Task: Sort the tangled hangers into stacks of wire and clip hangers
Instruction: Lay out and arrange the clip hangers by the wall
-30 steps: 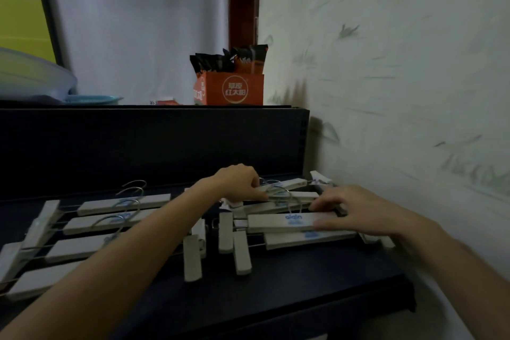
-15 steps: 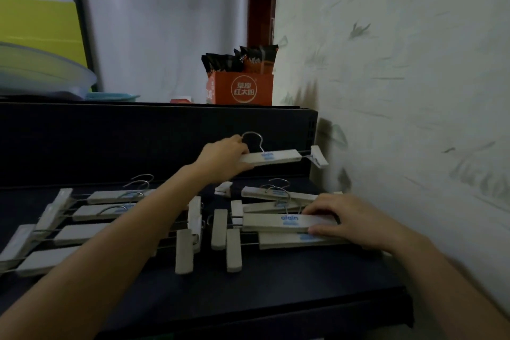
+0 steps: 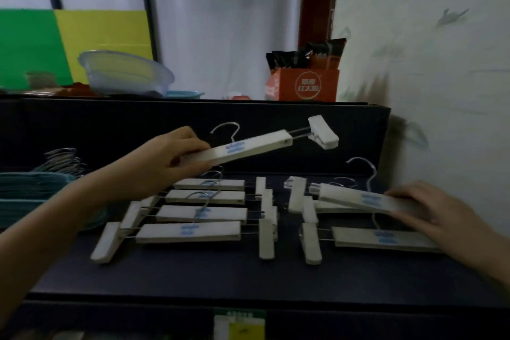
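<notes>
- A dark bench [image 3: 193,270] runs to the wall at right, with a dark raised back panel behind it
- Four white clip hangers [image 3: 190,232] lie in a row left of centre, hooks overlapping
- More clip hangers [image 3: 383,239] lie at right, near the wall
- Teal wire hangers [image 3: 30,190] sit stacked at the far left edge, hooks bunched together

Dim, soft-focus wide-angle view, bowed edges, blurred wall [image 3: 430,69], faint hanger shadow upon it.
</notes>
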Motion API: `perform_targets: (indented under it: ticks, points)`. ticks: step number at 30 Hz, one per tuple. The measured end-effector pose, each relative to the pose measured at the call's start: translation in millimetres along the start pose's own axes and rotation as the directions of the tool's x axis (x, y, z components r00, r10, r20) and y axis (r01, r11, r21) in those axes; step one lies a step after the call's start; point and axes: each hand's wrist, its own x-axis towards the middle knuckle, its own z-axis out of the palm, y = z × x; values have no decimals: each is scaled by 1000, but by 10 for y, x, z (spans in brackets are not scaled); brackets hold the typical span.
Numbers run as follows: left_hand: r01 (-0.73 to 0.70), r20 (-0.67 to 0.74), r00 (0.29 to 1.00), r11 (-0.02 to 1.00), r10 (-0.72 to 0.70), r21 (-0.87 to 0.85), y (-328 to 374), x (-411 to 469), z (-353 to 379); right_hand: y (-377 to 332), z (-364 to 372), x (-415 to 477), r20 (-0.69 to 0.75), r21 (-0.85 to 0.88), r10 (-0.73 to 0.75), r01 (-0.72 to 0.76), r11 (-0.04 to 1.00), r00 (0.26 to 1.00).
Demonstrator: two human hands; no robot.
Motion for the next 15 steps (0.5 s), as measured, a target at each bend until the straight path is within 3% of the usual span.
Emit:
perform_targets:
  ticks: [9, 15]
  points:
    - [-57, 224, 971, 992, 82, -117, -274, -1035, 123, -75, 74, -39, -71, 11, 159, -158, 987, 985]
    - [-64, 330, 939, 992, 97, -108, -335, -1219, 309, -291, 120, -22, -129, 4, 169, -170, 985, 977]
